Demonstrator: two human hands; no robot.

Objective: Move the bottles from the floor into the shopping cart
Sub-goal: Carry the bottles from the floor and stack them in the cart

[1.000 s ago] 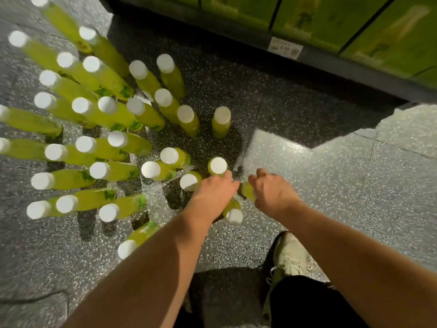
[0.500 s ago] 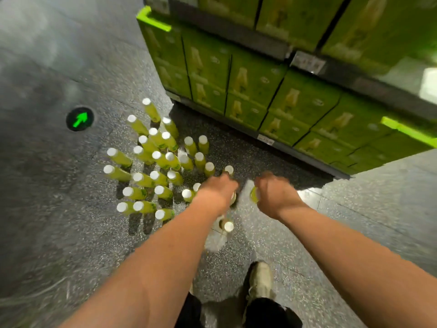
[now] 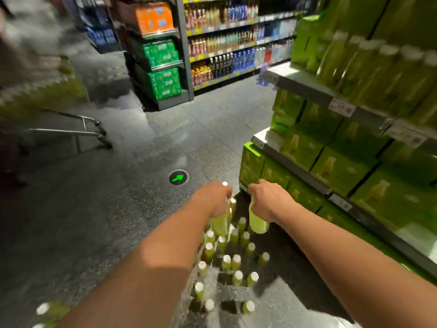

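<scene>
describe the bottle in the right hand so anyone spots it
From the green carton shelf on the right, look down to the white-capped bottles on the floor. Two hang lifted above them; this bottle is nearer the shelf, its top in the right hand.

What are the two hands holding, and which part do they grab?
The left hand grips a green bottle by its upper end, body hanging below. The right hand grips another bottle the same way.
</scene>
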